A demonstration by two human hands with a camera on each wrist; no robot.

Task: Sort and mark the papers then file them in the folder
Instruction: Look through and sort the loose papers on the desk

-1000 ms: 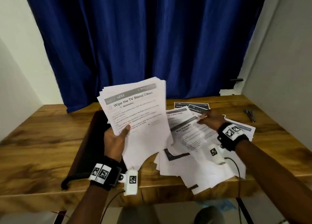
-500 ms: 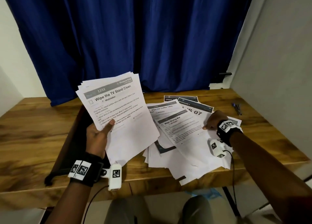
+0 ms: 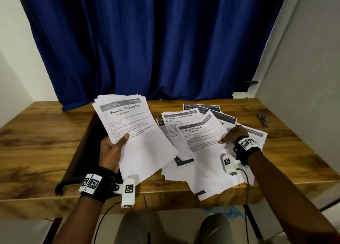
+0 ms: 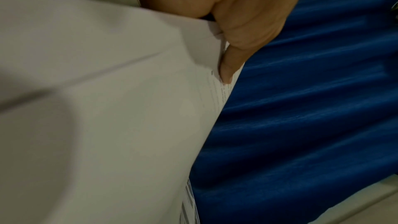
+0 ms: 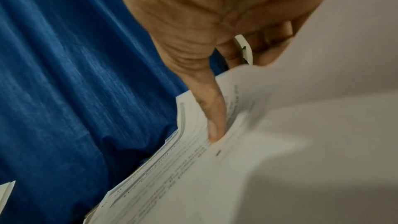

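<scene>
My left hand holds a stack of printed papers tilted up above the dark folder, thumb on the top sheet headed "Wipe the TV Stand Clean". In the left wrist view the thumb presses that stack. To the right a loose heap of papers lies spread on the table. My right hand pinches the right edge of its top sheet, headed "Wipe Drying Mat". The right wrist view shows the thumb on that sheet with fingers curled beneath it.
The wooden table runs wall to wall, with a blue curtain behind. Two pens lie at the far right by the grey wall. Some sheets overhang the table's front edge.
My right hand drew back toward me and now pinches the "Wipe Drying Mat" sheet, whose right edge has lifted. The left hand still holds its stack up. The head view shifted.
</scene>
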